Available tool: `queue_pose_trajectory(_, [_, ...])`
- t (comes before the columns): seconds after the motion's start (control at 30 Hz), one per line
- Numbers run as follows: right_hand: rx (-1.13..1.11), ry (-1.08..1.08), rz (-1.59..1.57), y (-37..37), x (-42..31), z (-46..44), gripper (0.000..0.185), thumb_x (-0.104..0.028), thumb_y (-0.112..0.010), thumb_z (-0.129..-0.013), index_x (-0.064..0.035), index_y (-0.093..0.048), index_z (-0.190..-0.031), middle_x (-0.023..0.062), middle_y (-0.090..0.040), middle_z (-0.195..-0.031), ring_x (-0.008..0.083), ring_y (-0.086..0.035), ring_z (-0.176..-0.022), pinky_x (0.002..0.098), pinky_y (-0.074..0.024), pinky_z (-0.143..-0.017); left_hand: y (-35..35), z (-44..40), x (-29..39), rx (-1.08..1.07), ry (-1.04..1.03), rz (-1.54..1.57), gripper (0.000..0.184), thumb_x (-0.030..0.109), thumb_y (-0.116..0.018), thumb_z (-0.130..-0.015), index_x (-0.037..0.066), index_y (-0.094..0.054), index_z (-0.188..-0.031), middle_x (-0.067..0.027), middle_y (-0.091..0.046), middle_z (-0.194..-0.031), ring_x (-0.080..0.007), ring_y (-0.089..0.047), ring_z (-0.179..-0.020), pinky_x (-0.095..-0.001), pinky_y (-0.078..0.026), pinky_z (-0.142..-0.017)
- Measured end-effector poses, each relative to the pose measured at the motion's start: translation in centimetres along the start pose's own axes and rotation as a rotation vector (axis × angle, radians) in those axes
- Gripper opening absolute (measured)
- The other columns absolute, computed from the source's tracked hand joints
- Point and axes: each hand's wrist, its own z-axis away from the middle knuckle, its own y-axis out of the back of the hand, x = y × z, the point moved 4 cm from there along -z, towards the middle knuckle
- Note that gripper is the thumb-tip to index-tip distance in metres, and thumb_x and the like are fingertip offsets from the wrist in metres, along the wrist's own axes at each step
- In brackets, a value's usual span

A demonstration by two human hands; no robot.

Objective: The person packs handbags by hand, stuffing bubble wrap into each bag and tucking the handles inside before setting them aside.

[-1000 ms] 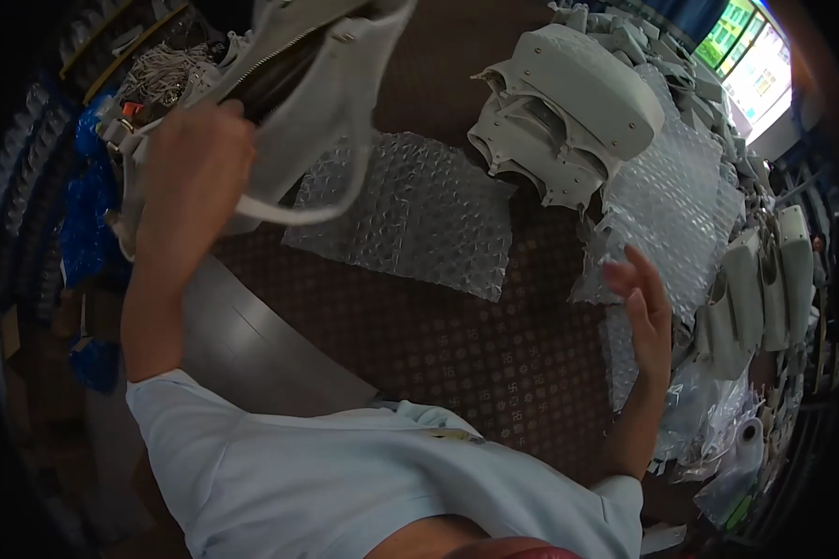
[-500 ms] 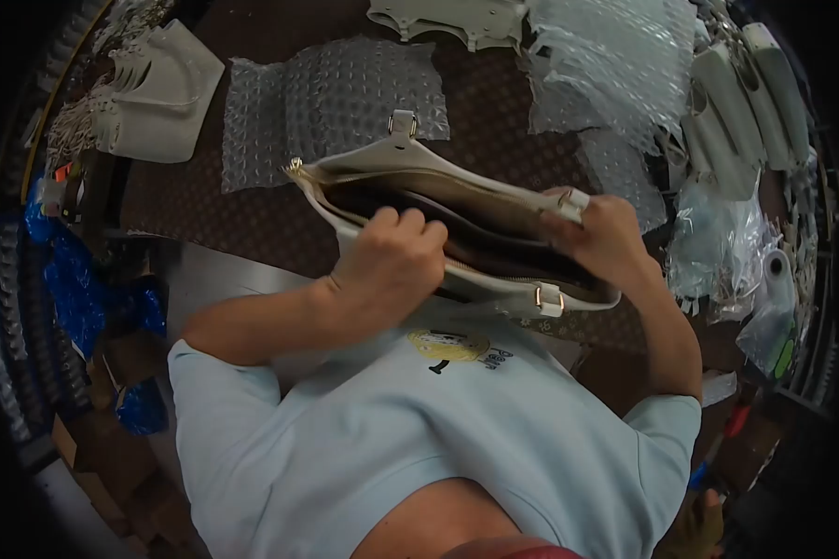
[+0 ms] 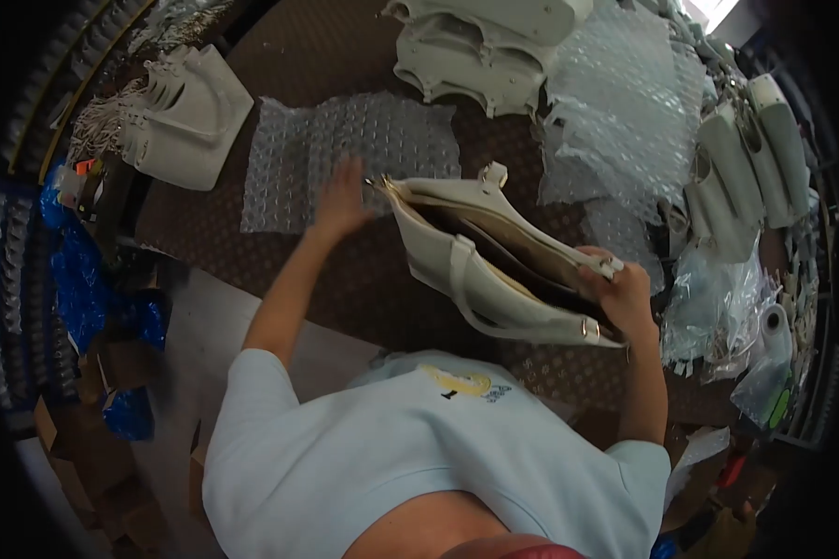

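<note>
Off-white bag gripped at its right end, left hand out by the bubble wrap

Off-white bag [image 3: 499,296] aslant at the right of the tabletop [image 3: 364,289], mouth wide open; contact between base and tabletop impossible to tell. Right hand [image 3: 620,293] closed around the rim at the bag's right end. Left hand [image 3: 344,197] empty, fingers extended and slightly blurred, at the near side of a flat bubble-wrap sheet [image 3: 294,177], just beside the bag's left corner; touching the sheet or only above it, too hard to say.

Bare room mainly at the left: a strip between sheet and near edge, plus a narrower gap between sheet and a flat-lying pale bag [image 3: 205,121] at the upper left. Tighter at the right, with layered bubble wrap [image 3: 615,112], a row of pale bags [image 3: 736,177] and crumpled clear plastic [image 3: 713,298]. Farther across, riveted off-white pieces [image 3: 485,56], cut off by the top of the view.

On the pale blue shirt [image 3: 419,438], a yellow print [image 3: 460,380] with small dark lettering, not surely readable.

Tabletop dark brown, covered in small repeated motifs. Beyond its near left edge, a grey panel [image 3: 214,307], then blue plastic [image 3: 79,279] and cardboard boxes [image 3: 93,466]. Bright light [image 3: 713,11] at the upper right.
</note>
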Motion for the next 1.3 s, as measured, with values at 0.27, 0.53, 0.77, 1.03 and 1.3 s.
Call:
queue_pose_trajectory(0.27, [-0.181, -0.234, -0.141, 1.8, 4.2, -2.6, 0.040, -0.018, -0.070, -0.076, -0.0165, -0.060, -0.115, 0.0099, -0.066, -0.077, 0.0208, -0.064, -0.070, 0.0332, -0.0474, -0.066, -6.3, -2.7, 5.8, 0.082, 0.133, 0.167, 0.061, 0.032, -0.063, -0.079, 0.010, -0.039, -0.131, -0.0137, -0.045, -0.129, -0.0338, -0.043, -0.119, -0.0584, -0.035, -0.091])
queue_pose_trajectory(0.53, [-0.004, 0.327, -0.373, 5.3, 0.3, -0.5, 0.055, -0.013, -0.069, -0.076, -0.0035, -0.050, -0.126, 0.0146, -0.059, -0.116, 0.0232, -0.058, -0.103, 0.0312, -0.0442, -0.088, -7.7, 3.3, -1.6, 0.356, 0.459, 0.777, 0.039, 0.033, -0.039, -0.095, -0.001, -0.059, -0.096, -0.0224, -0.059, -0.091, -0.0362, -0.058, -0.094, -0.0441, -0.043, -0.075])
queue_pose_trajectory(0.77, [-0.568, 0.012, -0.658, -14.4, -11.0, -0.3, 0.086, -0.035, -0.062, -0.085, -0.0045, -0.008, -0.145, 0.0209, -0.036, -0.139, 0.0277, -0.043, -0.123, 0.0338, -0.0374, -0.098, -6.8, 14.1, 7.6, 0.297, 0.437, 1.137, 0.032, 0.027, -0.045, -0.094, -0.001, -0.060, -0.097, -0.0212, -0.059, -0.102, -0.0277, -0.056, -0.105, -0.0375, -0.040, -0.087])
queue_pose_trajectory(1.03, [-0.242, -0.358, -0.981, -24.3, -7.3, -5.3, 0.077, -0.012, -0.067, -0.074, -0.0026, -0.024, -0.138, 0.0136, -0.047, -0.124, 0.0238, -0.048, -0.114, 0.0339, -0.0421, -0.092, 1.8, 17.9, 2.0, 0.410, 0.262, 0.285, 0.060, 0.037, -0.067, -0.077, 0.011, -0.048, -0.127, -0.0137, -0.040, -0.137, -0.0353, -0.027, -0.133, -0.0543, -0.015, -0.108])
queue_pose_trajectory(1.3, [-0.243, 0.332, -0.488, -20.2, -10.6, -1.6, 0.073, -0.002, -0.062, -0.070, -0.0099, -0.034, -0.136, 0.0150, -0.044, -0.132, 0.0334, -0.041, -0.123, 0.0380, -0.0372, -0.099, -3.3, 22.6, -7.1, 0.082, 1.107, 1.365, 0.067, 0.025, -0.070, -0.076, 0.003, -0.039, -0.130, -0.0149, -0.047, -0.129, -0.0311, -0.046, -0.118, -0.0409, -0.044, -0.090])
